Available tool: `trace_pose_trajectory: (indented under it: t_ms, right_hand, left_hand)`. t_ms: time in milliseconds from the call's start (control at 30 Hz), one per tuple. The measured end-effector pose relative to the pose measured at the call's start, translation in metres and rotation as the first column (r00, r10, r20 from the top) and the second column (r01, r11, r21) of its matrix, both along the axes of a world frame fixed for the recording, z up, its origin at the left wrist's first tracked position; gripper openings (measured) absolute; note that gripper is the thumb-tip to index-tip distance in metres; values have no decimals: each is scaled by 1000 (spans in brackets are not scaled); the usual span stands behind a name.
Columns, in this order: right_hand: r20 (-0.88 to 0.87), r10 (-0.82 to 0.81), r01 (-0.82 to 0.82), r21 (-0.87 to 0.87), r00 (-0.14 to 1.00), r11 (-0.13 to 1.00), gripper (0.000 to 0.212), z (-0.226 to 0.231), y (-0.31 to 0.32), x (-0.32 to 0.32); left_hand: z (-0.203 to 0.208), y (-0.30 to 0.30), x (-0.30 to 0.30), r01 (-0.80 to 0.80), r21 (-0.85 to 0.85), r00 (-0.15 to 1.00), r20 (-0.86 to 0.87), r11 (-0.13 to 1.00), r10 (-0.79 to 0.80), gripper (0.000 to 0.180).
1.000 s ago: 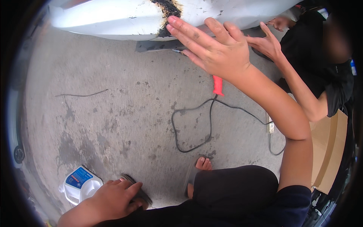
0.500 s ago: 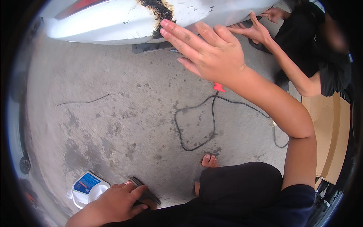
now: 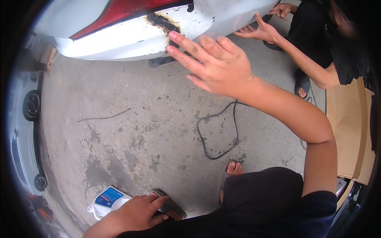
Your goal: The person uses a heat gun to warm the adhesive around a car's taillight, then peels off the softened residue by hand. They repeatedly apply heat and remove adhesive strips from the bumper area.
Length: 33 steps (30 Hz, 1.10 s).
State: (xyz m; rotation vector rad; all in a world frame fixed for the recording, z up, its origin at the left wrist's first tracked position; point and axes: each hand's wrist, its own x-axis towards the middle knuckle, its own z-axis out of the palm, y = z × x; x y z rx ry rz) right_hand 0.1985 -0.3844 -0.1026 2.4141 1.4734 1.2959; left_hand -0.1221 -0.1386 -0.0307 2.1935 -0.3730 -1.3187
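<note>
My right hand (image 3: 216, 65) is stretched forward with fingers spread, its fingertips at a white car bumper (image 3: 119, 37) just below a black scorched patch (image 3: 163, 23). It holds nothing. A red tail light (image 3: 135, 7) runs along the bumper's top. My left hand (image 3: 137, 212) rests low near my knee, fingers loosely apart, beside a white plastic jug with a blue label (image 3: 106, 200) and my sandal (image 3: 170, 204).
A second person in black (image 3: 341, 43) crouches at the right, one hand (image 3: 260, 31) on the bumper. A black cable (image 3: 220, 131) loops on the concrete floor. Flat cardboard (image 3: 351, 131) lies at the right. A white car (image 3: 24, 131) is parked at the left.
My right hand has moved left and up toward the scorched patch. The view has shifted, so the bumper and tail light show more. My left hand stays by the jug.
</note>
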Motion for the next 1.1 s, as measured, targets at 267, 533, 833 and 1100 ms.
trace_pose_trajectory:
  t_ms: [267, 533, 833, 1100]
  right_hand:
    - [-174, 190, -203, -65, 966, 977, 76, -27, -4, -50]
    - [-194, 100, -112, -52, 976, 992, 78, -28, -9, -9]
    - [-496, 276, -427, -222, 823, 877, 86, -41, -1, -70]
    - [-204, 71, -87, -66, 976, 994, 85, -20, 8, -6]
  left_hand:
    - [3, 4, -8, -6, -20, 1000, -6, 1000, 6, 63]
    - [6, 7, -14, -14, -47, 1000, -17, 999, 13, 65]
    - [11, 6, -8, 3, -32, 999, -47, 999, -4, 66]
    - [13, 2, -3, -18, -60, 999, -48, 998, 15, 64]
